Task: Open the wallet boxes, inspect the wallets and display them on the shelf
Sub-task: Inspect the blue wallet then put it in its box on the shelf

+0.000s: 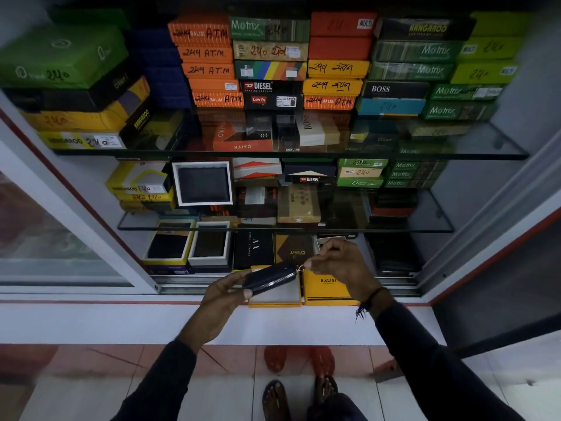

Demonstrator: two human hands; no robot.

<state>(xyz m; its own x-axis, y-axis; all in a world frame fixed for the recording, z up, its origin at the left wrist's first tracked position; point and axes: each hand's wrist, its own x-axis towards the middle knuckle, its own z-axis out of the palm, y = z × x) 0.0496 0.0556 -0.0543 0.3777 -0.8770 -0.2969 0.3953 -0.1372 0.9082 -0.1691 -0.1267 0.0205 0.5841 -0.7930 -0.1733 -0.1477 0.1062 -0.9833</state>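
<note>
A dark zip wallet (268, 278) is held flat in my left hand (226, 291), just above an open yellow box base (274, 300) on the white ledge. My right hand (340, 264) pinches the small gold zip pull (300, 268) at the wallet's right end. The yellow Balisi lid (326, 288) lies beside the base, to its right. On the bottom shelf at the left, two opened boxes (209, 243) show dark wallets, and another opened white-framed box (202, 183) stands on the middle shelf.
Glass shelves (288, 154) carry tight stacks of coloured wallet boxes. A sliding glass door (60, 232) stands at the left, its track along the cabinet front. The white ledge (121, 320) runs below, above a tiled floor with my sandalled feet (300, 396).
</note>
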